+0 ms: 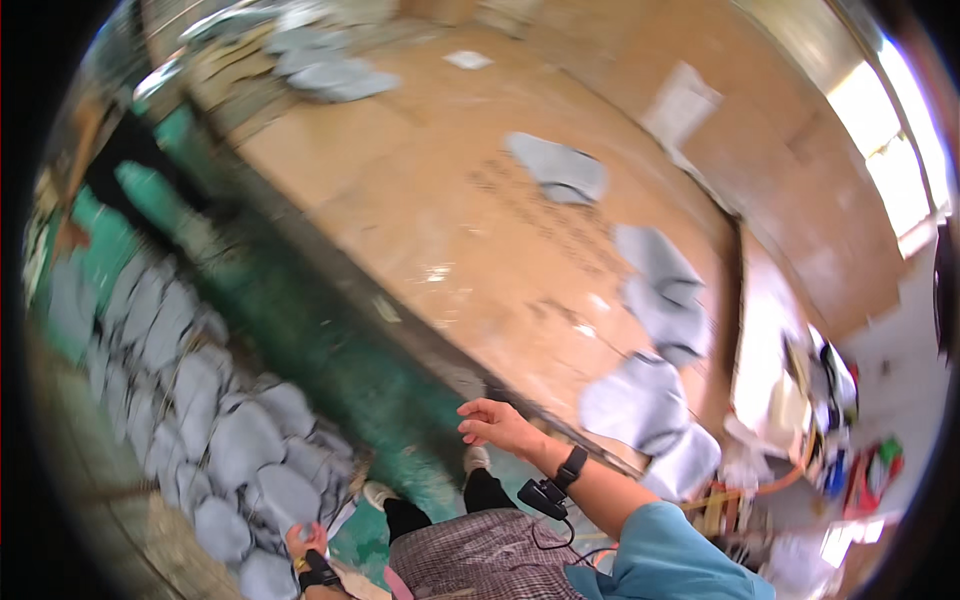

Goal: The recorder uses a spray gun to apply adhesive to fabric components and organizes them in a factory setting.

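Note:
At the lower left, my left hand (305,541) is beside a big heap of grey, rounded, flat pads (246,446). Its fingers look loosely apart and I see nothing in them; whether they touch the nearest pad I cannot tell. My right hand (492,422) hangs in the air by the near edge of a tan board-topped table (400,210), fingers half bent and apart, with nothing in it. On the table's right side lie several similar grey curved pieces (640,402), some overlapping; one grey piece (558,167) rests apart, farther back.
More grey pieces (330,72) are stacked at the table's far left. A green floor aisle (330,330) runs between table and heap. Another person's dark-clad legs (150,165) stand at the upper left. Assorted items and an orange hose (797,470) crowd the right side.

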Demonstrator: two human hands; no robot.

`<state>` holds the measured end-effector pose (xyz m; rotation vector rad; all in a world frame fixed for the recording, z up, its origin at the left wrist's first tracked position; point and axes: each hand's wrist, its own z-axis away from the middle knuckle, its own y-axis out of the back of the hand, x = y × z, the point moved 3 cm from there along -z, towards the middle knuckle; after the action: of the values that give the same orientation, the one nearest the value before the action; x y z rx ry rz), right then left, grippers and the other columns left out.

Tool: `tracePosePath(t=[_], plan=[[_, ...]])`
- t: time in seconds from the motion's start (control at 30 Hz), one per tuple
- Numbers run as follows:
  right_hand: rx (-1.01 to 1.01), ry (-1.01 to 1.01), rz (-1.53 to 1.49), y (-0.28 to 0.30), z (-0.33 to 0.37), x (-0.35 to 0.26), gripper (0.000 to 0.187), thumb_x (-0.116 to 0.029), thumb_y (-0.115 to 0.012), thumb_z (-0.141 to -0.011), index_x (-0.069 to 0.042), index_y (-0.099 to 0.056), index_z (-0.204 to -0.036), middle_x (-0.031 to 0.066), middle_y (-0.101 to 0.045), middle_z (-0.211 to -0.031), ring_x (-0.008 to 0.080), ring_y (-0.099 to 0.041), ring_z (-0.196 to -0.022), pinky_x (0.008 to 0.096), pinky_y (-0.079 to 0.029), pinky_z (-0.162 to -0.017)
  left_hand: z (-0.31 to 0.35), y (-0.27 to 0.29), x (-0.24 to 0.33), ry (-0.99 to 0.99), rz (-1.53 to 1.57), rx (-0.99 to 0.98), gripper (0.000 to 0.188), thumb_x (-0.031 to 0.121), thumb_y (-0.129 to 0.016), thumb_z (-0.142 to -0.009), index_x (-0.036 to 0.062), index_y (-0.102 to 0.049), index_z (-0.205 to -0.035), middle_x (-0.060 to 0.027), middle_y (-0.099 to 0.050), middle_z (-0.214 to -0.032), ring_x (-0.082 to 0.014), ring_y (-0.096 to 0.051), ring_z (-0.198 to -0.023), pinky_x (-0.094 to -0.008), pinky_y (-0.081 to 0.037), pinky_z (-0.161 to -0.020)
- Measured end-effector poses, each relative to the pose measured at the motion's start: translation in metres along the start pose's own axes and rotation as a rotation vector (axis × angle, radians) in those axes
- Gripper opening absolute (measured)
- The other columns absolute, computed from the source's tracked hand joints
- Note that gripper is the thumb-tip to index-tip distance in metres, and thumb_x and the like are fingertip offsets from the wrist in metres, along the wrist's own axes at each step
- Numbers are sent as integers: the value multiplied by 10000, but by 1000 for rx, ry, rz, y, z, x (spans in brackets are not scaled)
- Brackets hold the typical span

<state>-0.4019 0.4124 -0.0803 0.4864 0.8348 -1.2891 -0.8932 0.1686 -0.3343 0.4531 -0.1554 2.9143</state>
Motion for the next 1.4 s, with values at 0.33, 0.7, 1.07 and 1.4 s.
tracePosePath(t=[0.33,0.7,1.07,1.4], plan=[[1339,85,484,349,318,102,239,-95,-629,-743,-15,-597,-966,119,-635,-819,188,-613,-751,299,-498,-692,90,-200,-97,-527,-877,-148,389,194,-656,-683,82,-532,-1034,-5,-527,-849,-164,-525,-686,-308,-438,-662],[1081,-177,367,400,373,225,432,-196,-701,-641,17,-594,-1001,147,-633,-842,243,-607,-801,334,-487,-710,483,-298,-590,-1504,-1866,-1817,264,270,-700,-625,116,-612,-820,-59,-572,-836,-256,-508,-881,-409,-369,-765],[785,149,-5,307,393,64,260,27,-606,-667,18,-587,-926,-8,-565,-684,60,-531,-613,184,-410,-562,494,-330,-548,-1252,-1745,-1752,188,165,-611,-655,116,-597,-835,-13,-589,-843,-224,-502,-876,-386,-343,-755],[270,267,353,191,276,-100,321,32,-554,-824,3,-522,-1142,-45,-487,-741,33,-428,-622,158,-312,-534,452,-367,-320,-922,-1412,-1501,203,155,-632,-686,65,-617,-868,-43,-607,-795,-199,-548,-829,-328,-429,-759]])
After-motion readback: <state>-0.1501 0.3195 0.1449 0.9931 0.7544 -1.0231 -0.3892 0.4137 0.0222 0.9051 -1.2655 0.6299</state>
